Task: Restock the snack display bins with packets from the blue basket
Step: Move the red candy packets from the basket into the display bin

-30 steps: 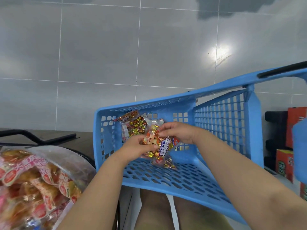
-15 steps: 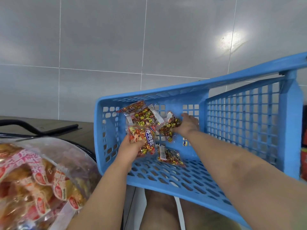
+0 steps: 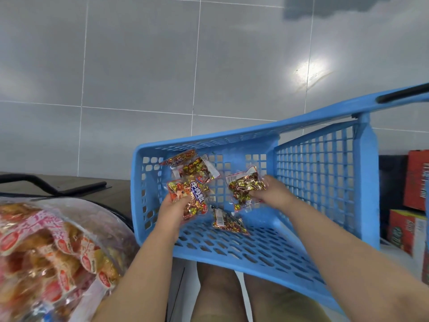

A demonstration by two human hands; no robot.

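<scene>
In the blue basket, packets partly hide fingers.

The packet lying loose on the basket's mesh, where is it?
Head view: the packet lies inside the blue basket, on its lower mesh side, just below and between the left hand and right hand.

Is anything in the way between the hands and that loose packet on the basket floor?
Nothing visible covers the loose packet; it lies bare on the basket floor, between and below the hands. But both are full: the left hand grips a red packet, the right hand a clear packet.
</scene>
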